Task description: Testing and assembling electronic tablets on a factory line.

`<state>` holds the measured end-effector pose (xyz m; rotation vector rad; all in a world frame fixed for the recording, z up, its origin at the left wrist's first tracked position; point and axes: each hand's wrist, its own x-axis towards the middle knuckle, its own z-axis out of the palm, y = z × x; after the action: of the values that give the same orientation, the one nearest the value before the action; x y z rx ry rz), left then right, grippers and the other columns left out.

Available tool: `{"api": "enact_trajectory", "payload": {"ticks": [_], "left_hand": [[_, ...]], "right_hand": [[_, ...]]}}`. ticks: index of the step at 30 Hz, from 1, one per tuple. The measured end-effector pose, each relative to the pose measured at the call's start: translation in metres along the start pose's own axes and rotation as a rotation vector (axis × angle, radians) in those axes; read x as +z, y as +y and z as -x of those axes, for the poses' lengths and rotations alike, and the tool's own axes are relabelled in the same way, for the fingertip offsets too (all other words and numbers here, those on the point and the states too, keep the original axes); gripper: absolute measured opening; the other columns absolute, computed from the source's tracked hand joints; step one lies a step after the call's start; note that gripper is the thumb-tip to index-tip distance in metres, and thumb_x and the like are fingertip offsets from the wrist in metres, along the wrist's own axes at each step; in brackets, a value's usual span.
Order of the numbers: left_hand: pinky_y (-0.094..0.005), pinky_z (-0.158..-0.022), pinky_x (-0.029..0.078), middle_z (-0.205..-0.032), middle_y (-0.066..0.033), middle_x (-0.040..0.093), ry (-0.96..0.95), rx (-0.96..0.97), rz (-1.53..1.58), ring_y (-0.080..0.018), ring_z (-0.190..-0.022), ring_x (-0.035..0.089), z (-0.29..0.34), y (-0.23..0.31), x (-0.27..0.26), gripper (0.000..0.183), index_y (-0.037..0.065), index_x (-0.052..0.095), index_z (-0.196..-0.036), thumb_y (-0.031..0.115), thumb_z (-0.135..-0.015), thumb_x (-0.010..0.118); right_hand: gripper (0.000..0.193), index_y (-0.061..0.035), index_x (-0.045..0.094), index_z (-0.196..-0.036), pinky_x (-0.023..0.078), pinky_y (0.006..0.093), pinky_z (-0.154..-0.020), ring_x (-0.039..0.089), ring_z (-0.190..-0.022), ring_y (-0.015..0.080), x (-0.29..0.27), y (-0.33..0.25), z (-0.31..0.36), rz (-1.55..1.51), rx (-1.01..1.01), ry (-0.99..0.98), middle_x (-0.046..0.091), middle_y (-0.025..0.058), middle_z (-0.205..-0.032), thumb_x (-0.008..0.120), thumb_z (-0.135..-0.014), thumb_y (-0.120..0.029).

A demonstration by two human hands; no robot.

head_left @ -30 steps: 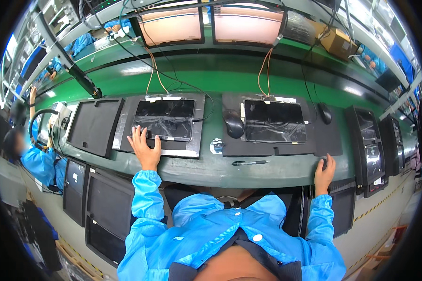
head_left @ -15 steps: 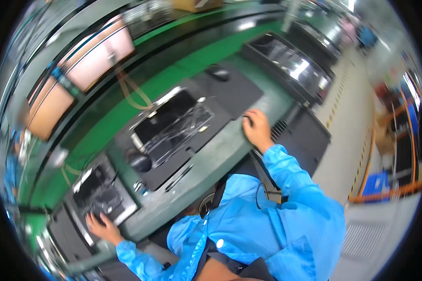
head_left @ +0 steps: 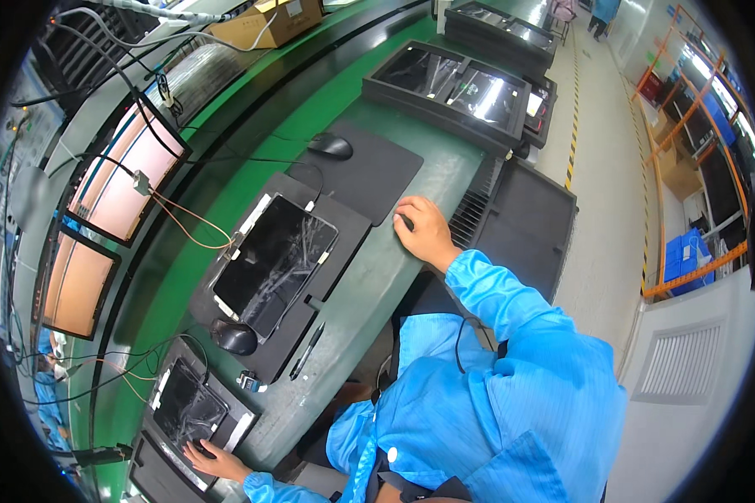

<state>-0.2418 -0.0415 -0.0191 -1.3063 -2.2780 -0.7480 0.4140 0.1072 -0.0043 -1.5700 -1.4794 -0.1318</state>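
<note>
My right hand (head_left: 424, 232) rests on the edge of the green bench, beside a black mat (head_left: 376, 172), with nothing visible in it. Its thumb and fingers are a little apart. At lower left, my left hand (head_left: 214, 459) has its fingers spread at the near end of a small dark display panel (head_left: 189, 407). Between the hands, a larger display panel (head_left: 270, 267) under wrinkled clear film lies on a black foam pad (head_left: 344, 222). A black pen (head_left: 308, 352) and a small dark device (head_left: 249, 382) lie on the bench near it.
Black mice (head_left: 331, 146) (head_left: 235, 337) sit at either end of the larger panel. Lit monitors (head_left: 122, 180) with hanging cables stand at left. Black trays (head_left: 445, 90) holding panels line the far bench. A dark tray (head_left: 524, 226) stands right of my right hand; orange racks (head_left: 696, 277) stand farther right.
The view has turned, so the bench runs more steeply and looks sharper. Both hands keep nearly the same places, the right at the bench edge and the left at the small panel.
</note>
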Motion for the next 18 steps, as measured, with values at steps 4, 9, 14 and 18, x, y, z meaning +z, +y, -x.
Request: {"api": "enact_trajectory", "payload": {"ticks": [4,9,14,18], "left_hand": [[-0.0479,-0.112,0.034,-0.146,-0.0188,0.051,0.034,0.007,-0.008,-0.0361,-0.136,0.044,-0.001,-0.004,0.004,0.046,-0.002,0.061,-0.131,0.034,-0.102,0.055],[-0.0474,-0.112,0.034,-0.145,-0.0193,0.052,0.027,0.006,0.02,-0.0357,-0.136,0.044,-0.002,-0.01,0.008,0.045,-0.003,0.062,-0.129,0.034,-0.105,0.05],[-0.0464,-0.113,0.034,-0.144,-0.0206,0.052,0.029,-0.039,0.14,-0.0365,-0.135,0.045,-0.003,-0.013,0.006,0.049,-0.005,0.062,-0.128,0.034,-0.109,0.038],[-0.0463,-0.112,0.035,-0.143,-0.0217,0.052,0.035,-0.044,0.142,-0.037,-0.135,0.045,-0.002,-0.005,0.003,0.05,-0.005,0.062,-0.127,0.034,-0.11,0.035]], "right_hand": [[0.009,-0.004,0.07,-0.089,0.049,0.0418,-0.088,0.063,-0.099,0.0302,0.002,0.002,0.001,-0.006,-0.006,0.012,0.066,0.0093,-0.103,0.067,-0.085,-0.012],[0.01,-0.004,0.069,-0.09,0.049,0.0413,-0.087,0.063,-0.098,0.0298,0.0,-0.002,0.0,-0.01,0.001,0.031,0.066,0.0092,-0.103,0.067,-0.086,-0.012],[0.009,-0.004,0.068,-0.09,0.05,0.0415,-0.085,0.063,-0.097,0.0302,0.002,0.001,0.001,0.004,0.009,0.037,0.066,0.0092,-0.103,0.067,-0.086,-0.012],[0.009,-0.0038,0.068,-0.091,0.05,0.0417,-0.085,0.064,-0.096,0.0306,0.001,0.001,0.001,-0.002,0.009,0.045,0.067,0.0094,-0.102,0.067,-0.086,-0.012]]}}
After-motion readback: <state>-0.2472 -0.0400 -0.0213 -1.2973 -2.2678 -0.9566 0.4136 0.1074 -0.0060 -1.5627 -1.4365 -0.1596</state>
